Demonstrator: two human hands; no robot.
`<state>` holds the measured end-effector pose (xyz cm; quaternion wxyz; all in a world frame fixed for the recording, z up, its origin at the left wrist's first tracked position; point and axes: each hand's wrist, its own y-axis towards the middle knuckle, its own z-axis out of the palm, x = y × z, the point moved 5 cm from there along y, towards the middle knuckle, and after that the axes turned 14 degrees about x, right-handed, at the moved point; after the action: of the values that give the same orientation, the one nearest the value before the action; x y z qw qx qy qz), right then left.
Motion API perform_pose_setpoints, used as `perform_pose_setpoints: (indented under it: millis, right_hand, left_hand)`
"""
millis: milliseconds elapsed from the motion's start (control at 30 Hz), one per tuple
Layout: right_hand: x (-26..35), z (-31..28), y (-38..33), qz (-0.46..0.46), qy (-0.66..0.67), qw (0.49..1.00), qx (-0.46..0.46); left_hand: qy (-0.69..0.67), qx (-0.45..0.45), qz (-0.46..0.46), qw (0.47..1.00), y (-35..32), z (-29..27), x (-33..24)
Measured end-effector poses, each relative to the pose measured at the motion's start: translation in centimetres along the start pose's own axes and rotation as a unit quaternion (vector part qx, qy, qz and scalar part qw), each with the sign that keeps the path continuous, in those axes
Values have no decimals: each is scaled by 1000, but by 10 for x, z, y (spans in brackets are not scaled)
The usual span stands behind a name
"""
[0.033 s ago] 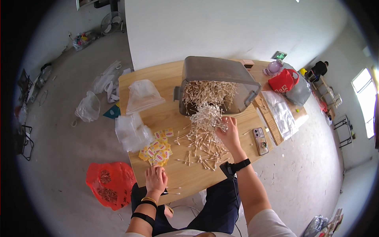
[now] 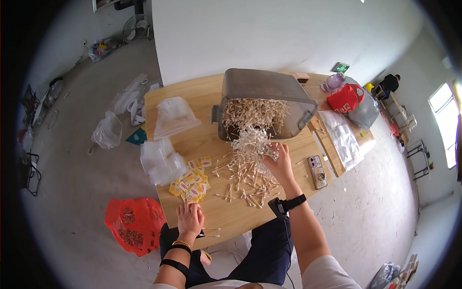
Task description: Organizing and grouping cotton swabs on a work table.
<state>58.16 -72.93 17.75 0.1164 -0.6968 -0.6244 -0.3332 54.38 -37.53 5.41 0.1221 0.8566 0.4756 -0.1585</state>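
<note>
While my right hand (image 2: 278, 163) curls loosely around a clump of swabs (image 2: 248, 166), thin pale sticks with white tips fan across the table (image 2: 202, 96) at 6 o'clock of the tipped grey bin (image 2: 262, 103). My left hand (image 2: 189, 217) lies flat, fingers spread, empty, with yellow packets (image 2: 191, 182) at its 12 o'clock.

My right hand (image 2: 278, 164) in heap of white cotton swabs (image 2: 248, 168) spilling from tipped grey plastic bin (image 2: 262, 103); my left hand (image 2: 189, 217) flat on wooden table (image 2: 192, 96) beside small yellow sachets (image 2: 191, 182).
</note>
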Motion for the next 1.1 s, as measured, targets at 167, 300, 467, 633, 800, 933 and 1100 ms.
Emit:
perform_pose_setpoints:
  millis: [167,300,467,633,800,933,1100]
  right_hand:
    - [-38,32,-20,217,374,895,108]
    - [-75,45,-28,188,293,934,84]
    - [-110,45,-33,185,211,958,66]
    - [-68,21,-31,70,106,991,30]
    - [-52,-8,-51,135,67,989,6]
    - [-40,-9,-81,156,40,987,23]
    - [-34,26,-127,226,113,963,98]
  left_hand:
    - [-4,-7,2,1000,-1,-6,1]
    - [2,6,-2,1000,0,-5,0]
    - [7,1,0,1000,3,-3,-3]
    - [14,4,-8,1000,-2,-4,1]
    - [4,2,-5,1000,-1,-3,0]
    - [8,0,-6,1000,0,-1,0]
    - [12,2,-8,1000,-2,1,3]
